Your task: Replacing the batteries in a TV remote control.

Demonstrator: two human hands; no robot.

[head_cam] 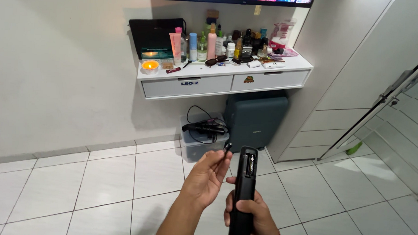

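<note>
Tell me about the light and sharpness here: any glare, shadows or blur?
Head view: bright, even room light; the shelf casts a soft shadow on the wall below; a sheen on the mirrored door; the left hand, the battery and the remote in the right hand look sharp; edges bend slightly from the wide lens.

I'm seeing a black remote (244, 193) standing upright over the tiled floor (100, 188), batt. compartment open w/ one cell inside; a small black batt. (227, 148) is tilting just left of remote's top.
</note>
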